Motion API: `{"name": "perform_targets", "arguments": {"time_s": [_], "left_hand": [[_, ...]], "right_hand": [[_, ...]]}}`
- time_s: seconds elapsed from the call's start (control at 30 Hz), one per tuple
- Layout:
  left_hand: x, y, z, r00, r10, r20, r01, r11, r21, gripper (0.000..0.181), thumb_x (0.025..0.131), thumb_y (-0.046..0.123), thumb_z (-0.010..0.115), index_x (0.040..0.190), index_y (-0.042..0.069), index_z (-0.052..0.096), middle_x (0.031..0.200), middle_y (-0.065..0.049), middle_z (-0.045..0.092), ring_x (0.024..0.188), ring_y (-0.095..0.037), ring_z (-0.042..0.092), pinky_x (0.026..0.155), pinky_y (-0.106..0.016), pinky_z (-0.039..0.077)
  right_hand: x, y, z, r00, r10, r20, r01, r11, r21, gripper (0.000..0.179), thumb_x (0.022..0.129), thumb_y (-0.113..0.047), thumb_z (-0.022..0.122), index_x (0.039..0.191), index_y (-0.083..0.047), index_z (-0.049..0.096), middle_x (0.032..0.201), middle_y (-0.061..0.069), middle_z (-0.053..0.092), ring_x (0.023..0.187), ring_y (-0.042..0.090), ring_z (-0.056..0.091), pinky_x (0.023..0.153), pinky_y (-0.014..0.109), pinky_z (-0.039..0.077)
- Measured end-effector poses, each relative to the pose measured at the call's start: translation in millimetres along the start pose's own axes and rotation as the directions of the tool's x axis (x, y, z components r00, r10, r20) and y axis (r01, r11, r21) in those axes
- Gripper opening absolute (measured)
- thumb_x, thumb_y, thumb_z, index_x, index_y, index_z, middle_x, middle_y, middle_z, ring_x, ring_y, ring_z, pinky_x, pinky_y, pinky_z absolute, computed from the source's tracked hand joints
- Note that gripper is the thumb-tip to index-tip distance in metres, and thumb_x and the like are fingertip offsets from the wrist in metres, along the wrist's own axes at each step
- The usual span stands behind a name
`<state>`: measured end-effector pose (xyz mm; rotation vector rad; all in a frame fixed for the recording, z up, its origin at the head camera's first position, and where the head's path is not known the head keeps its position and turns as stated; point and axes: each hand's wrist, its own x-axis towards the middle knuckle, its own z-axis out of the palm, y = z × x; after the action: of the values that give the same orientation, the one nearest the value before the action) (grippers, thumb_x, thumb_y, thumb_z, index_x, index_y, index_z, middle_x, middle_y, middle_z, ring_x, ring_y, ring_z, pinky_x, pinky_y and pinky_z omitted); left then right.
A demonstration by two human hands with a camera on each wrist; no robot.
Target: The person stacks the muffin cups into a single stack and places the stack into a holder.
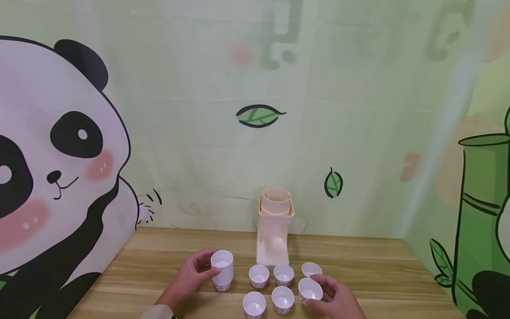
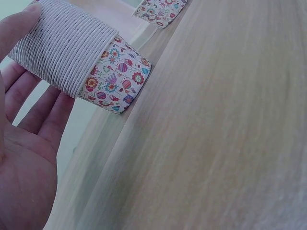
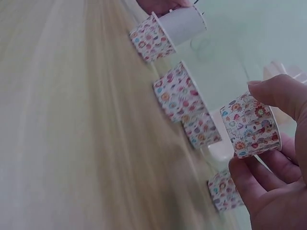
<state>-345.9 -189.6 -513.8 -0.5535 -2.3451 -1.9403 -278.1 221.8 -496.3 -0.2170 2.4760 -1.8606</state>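
Observation:
On the left, my left hand (image 1: 195, 272) grips a tall stack of nested paper cups (image 1: 222, 270), its thumb along the near side. The left wrist view shows the stacked rims (image 2: 62, 45) and a floral print on the lowest cup (image 2: 117, 76). My right hand (image 1: 336, 294) pinches a single floral paper cup (image 1: 310, 290) between thumb and fingers. That cup (image 3: 252, 125) is lifted off the table in the right wrist view. Between the hands, separate cups stand mouth up: two in front (image 1: 254, 305) (image 1: 283, 300) and several behind, including one cup (image 1: 259, 276) at left.
A pale pink holder (image 1: 272, 230) with a round cup-like tube (image 1: 276, 201) on top stands behind the cups. The wooden table (image 1: 159, 248) meets a green printed backdrop (image 1: 191, 133) at the back, with a panda drawing on the left.

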Motion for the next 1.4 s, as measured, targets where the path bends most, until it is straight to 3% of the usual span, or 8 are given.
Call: {"name": "perform_targets", "arguments": {"time_s": [0.3,0.67,1.07,1.4], "left_hand": [[0.0,0.5,0.4,1.000,-0.005,-0.005,0.005,1.000,-0.001,0.056,0.089,0.014,0.080,0.138,-0.003,0.058,0.128,-0.024,0.068,0.113,-0.020,0.069,0.096,-0.020,0.052],[-0.1,-1.2,0.3,0.999,-0.027,-0.028,0.028,0.999,0.025,0.055,0.089,0.015,0.080,0.137,-0.002,0.059,0.128,-0.022,0.069,0.110,-0.013,0.069,0.095,-0.019,0.053],[0.2,-1.1,0.3,1.000,-0.020,-0.018,0.021,1.000,0.014,0.055,0.089,0.014,0.080,0.137,-0.001,0.058,0.128,-0.023,0.068,0.112,-0.016,0.068,0.096,-0.020,0.052],[-0.1,-0.6,1.3,0.999,-0.022,-0.023,0.022,0.999,0.024,0.056,0.089,0.015,0.080,0.138,-0.002,0.058,0.128,-0.023,0.068,0.112,-0.015,0.068,0.096,-0.019,0.052]], "right_hand": [[6.8,-13.1,12.4,0.998,-0.055,0.030,0.052,0.994,0.098,0.070,0.075,-0.011,0.091,0.133,0.010,0.058,0.132,0.025,0.065,0.111,0.021,0.069,0.090,0.023,0.058],[17.1,-34.8,33.3,0.995,-0.089,0.049,0.085,0.993,0.082,0.062,0.076,-0.013,0.091,0.129,0.005,0.063,0.126,0.019,0.068,0.108,0.022,0.069,0.086,0.025,0.060],[29.5,-51.4,54.4,0.981,-0.173,0.084,0.155,0.971,0.184,0.066,0.078,-0.009,0.089,0.134,0.008,0.058,0.128,0.026,0.067,0.108,0.022,0.069,0.089,0.023,0.059],[44.1,-63.3,75.8,0.975,-0.210,0.076,0.190,0.958,0.213,0.062,0.079,-0.006,0.087,0.133,0.007,0.059,0.124,0.026,0.068,0.109,0.023,0.069,0.089,0.023,0.059]]}}
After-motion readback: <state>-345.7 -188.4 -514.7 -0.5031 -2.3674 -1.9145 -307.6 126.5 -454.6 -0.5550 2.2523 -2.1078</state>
